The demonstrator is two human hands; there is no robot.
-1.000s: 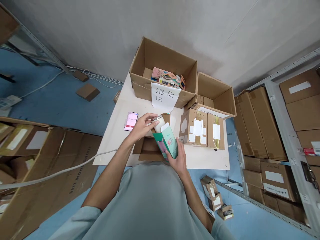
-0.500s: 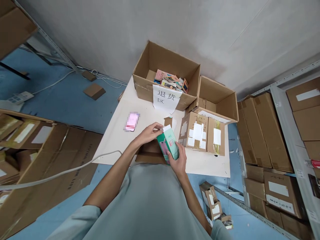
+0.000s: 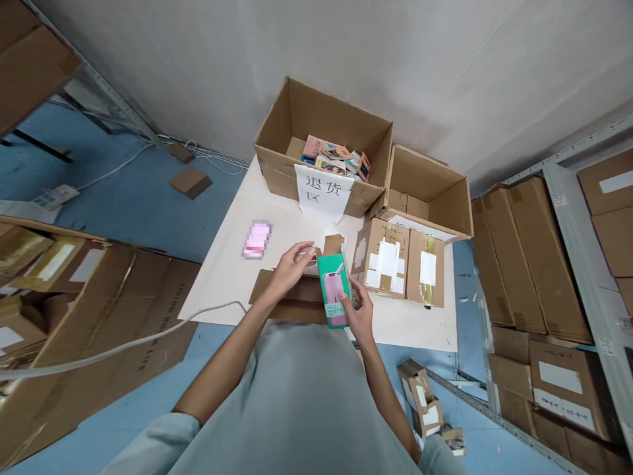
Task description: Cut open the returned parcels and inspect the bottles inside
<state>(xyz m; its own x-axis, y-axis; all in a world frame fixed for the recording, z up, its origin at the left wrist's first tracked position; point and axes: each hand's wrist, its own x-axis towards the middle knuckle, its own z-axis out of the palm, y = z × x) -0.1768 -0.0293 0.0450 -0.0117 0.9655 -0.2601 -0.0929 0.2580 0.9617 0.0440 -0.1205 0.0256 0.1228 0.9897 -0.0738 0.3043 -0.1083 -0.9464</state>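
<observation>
My right hand [image 3: 360,313] grips a green carton [image 3: 325,272] with a picture of a pink tumbler on its front. The carton stands nearly upright, and its top looks closed. My left hand [image 3: 291,269] is just left of the carton, apart from it, fingers loosely bent and nothing visible in them. Under both hands an opened cardboard box [image 3: 307,311] rests at the near edge of the white table [image 3: 222,277], its flaps spread. Its inside is mostly hidden by my hand and the carton.
A large cardboard box [image 3: 277,168] with a paper sign [image 3: 324,191] holds several small colourful boxes. To its right, another open box [image 3: 430,181] sits behind taped, labelled boxes [image 3: 388,264]. A blurred pink item [image 3: 257,239] lies at left. A cable [image 3: 163,328] crosses on the left; shelves [image 3: 583,264] stand right.
My right hand has turned the green carton so its tumbler picture faces me. My left hand has come off the carton's top and moved slightly left. The white flap no longer shows.
</observation>
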